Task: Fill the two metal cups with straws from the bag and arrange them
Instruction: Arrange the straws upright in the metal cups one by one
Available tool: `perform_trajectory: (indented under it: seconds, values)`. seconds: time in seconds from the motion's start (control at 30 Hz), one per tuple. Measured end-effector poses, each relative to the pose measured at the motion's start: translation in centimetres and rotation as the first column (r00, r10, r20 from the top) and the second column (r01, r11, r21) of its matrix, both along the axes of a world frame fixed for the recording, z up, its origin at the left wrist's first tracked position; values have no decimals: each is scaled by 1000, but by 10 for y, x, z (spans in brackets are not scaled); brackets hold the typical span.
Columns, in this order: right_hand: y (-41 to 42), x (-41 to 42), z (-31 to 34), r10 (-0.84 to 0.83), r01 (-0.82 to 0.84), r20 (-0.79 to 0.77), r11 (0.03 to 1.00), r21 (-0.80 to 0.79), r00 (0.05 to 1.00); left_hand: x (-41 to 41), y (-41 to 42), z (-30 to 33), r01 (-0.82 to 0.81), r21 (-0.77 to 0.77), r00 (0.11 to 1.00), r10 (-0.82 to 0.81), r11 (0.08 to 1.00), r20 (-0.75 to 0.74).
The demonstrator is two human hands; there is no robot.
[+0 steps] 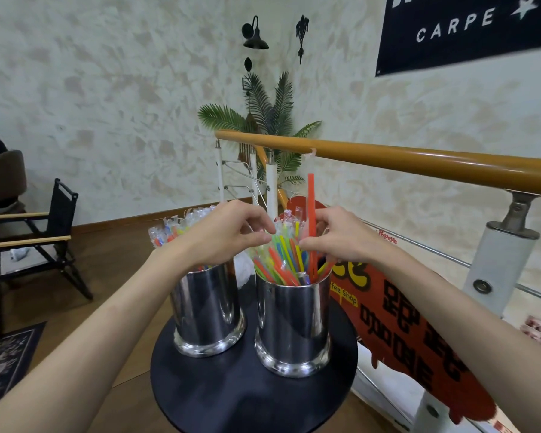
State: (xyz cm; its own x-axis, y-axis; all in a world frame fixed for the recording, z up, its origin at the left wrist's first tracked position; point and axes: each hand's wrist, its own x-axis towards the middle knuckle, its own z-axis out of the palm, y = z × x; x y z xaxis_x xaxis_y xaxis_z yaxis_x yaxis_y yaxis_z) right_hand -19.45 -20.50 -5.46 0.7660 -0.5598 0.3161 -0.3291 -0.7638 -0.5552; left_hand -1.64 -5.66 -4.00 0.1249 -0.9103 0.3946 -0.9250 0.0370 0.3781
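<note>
Two cups: both metal cups stand side by side on the round dark surface (231,398) in the lower middle of the frame; the left cup (205,310) and the right cup (292,326) each already hold wrapped, coloured straws
Straws, right cup: a bright bundle (281,260) fans out of the rim; one red straw (311,207) stands well above the rest, nearly upright
Straws, left cup: a wrapped bunch (172,229) shows behind the left hand, leaning toward the left of the frame
Left hand (228,232): over the gap between the cups, its fingers curled and pinching the straw tips at the near-left of the right cup's bundle
Right hand (334,235): at the right side of the same bundle, its fingers (306,243) curled and pinching at the tall red straw and its neighbours
Bag: cannot be made out
Step, as I judge it: filling looks largely done; this is arranging, evening out the right cup
Handling: the straws look very light and springy; the clear wrappers are likely slippery and crinkle easily; best taken near the upper ends in a light pinch; pressing the tall one straight down its length should seat it; a hard squeeze may kink it
Cups: polished and probably steady, though a sideways tug on the bundle could tip one
Surroundings: an orange handrail (388,156) crosses the upper right; a palm plant (272,114) stands behind
</note>
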Motion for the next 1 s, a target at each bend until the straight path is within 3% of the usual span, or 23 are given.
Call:
perform_trajectory:
  seconds: [0.17,0.4,0.7,0.77,0.9,1.0]
  values:
    - [5,-1,5,-21,16,43,993,119,999,-1,-6,0,-4,-60,1000,4,998,-5]
    - [6,-1,0,-57,56,-11,997,-47,998,-7,-7,4,-20,-162,1000,23,987,18]
    - [4,2,6,-47,27,200,995,98,979,-8,-7,6,-37,-228,995,56,973,79]
    - [4,3,5,-38,34,100,998,49,994,-7,-9,5,-40,-244,997,55,969,57]
    - [5,9,2,-32,-4,-322,994,-108,946,-9,-15,8,-66,-353,998,55,933,-41]
    - [5,10,4,7,-11,-243,1000,-15,970,-17,-20,13,-54,-403,996,20,914,-90]
